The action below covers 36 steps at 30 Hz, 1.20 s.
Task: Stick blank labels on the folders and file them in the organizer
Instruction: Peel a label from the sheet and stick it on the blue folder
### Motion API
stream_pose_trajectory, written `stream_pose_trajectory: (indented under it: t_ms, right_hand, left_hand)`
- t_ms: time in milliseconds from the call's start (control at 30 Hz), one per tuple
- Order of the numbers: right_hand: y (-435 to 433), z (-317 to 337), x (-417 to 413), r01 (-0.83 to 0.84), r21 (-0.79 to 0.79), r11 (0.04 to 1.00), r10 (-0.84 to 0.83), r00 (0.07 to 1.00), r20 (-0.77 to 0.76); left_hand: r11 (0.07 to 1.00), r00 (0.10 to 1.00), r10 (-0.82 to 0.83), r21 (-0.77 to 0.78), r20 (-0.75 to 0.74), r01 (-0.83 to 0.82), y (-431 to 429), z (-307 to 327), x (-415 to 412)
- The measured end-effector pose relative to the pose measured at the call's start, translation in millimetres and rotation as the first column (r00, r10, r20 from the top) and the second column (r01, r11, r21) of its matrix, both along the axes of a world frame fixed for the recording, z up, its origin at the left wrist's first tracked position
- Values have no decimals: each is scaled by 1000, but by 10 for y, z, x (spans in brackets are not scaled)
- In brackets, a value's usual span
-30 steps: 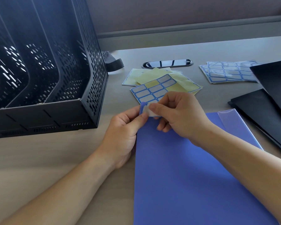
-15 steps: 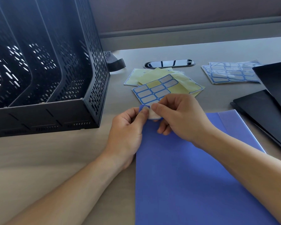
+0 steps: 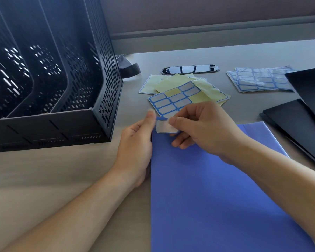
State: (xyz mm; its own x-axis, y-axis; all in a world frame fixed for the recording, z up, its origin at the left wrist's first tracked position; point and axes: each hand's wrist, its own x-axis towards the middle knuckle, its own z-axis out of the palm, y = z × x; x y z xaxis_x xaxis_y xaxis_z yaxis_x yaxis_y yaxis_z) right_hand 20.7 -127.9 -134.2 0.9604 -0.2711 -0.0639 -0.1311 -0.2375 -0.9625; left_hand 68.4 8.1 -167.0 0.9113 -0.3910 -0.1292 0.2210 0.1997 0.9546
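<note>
- Head view: my left hand [image 3: 136,140] grips the top left corner of the flat blue plastic folder [image 3: 216,197]. The thumb lies along its edge and the fingers curl beside it.
- My right hand [image 3: 204,130] pinches the small white blank label with a blue border [image 3: 164,126] between thumb and forefinger. So my hands are close together, each clamped on its own thing.
- The label sits over the folder's top left corner, just beside my left thumb. Its left part looks flat on the cover; I cannot tell whether the end under my fingertips is stuck down.
- The folder lies on the pale wooden tabletop [image 3: 44,179], just right of the black perforated metal organizer [image 3: 62,79]. I see no folder in the slots in view.
- Beyond my hands lies a partly used sheet of blue-bordered labels [image 3: 169,102] on bare yellow backing sheets [image 3: 209,90]. A stack of full label sheets [image 3: 258,80] lies further right.
- Dark flat folders [image 3: 298,124] wait at the right edge, and no label shows on their visible parts.
- My judgement is that the task is early. This first label is half placed and needs smoothing down. Filing the blue folder, then labelling and filing the dark ones, is all left to do.
</note>
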Motion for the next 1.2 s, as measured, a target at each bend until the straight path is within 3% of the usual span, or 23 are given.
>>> stream_pose_trajectory:
  t_ms: [200, 467, 633, 900, 1200]
  right_hand:
    - [4, 13, -19, -3, 16, 1000, 3, 1000, -19]
    - [-3, 27, -20, -10, -37, 999, 10, 1000, -8]
    - [-15, 20, -11, -3, 64, 998, 4, 1000, -6]
    - [-89, 17, -3, -36, 256, 966, 30, 999, 27]
    - [-134, -5, -1, -93, 328, 940, 67, 994, 90]
  left_hand:
    - [998, 996, -55, -27, -69, 54, 24, 26, 2]
    - [995, 999, -41, -88, -4, 41, 7, 17, -13]
    - [996, 999, -36, -87, -3, 36, -2, -1, -12]
    - [973, 986, -166, -164, -6, 162, 54, 6, -2]
    - [966, 980, -196, -183, -42, 185, 64, 44, -1]
